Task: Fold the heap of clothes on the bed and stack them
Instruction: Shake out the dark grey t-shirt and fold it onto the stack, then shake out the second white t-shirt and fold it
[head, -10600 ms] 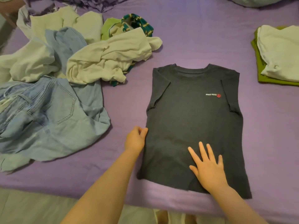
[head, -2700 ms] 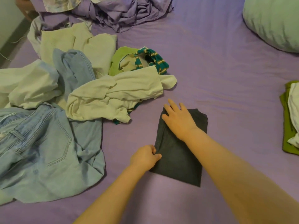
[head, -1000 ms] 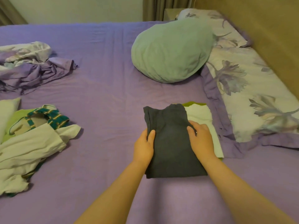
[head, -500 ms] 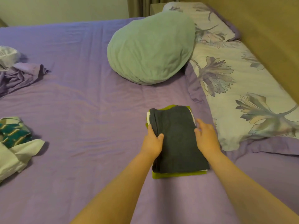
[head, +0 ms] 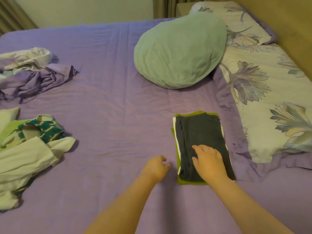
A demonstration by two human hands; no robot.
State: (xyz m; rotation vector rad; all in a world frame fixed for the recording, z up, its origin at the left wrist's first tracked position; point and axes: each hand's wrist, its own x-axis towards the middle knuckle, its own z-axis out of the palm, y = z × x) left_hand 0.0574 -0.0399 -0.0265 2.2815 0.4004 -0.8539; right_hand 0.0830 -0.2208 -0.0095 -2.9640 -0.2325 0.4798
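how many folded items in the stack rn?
3 visible: dark grey shirt on top under the right hand; a white layer showing along its left edge; a green garment at the bottom. Thinner layers between them could be hidden.

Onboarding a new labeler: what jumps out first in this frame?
The small stack near the bed's right side: a folded dark grey shirt on top of white and green layers, with the right hand lying flat on it. The left hand hovers loosely curled just left of the stack. Behind it a big mint-green pillow dominates; unfolded clothes crowd the left edge.
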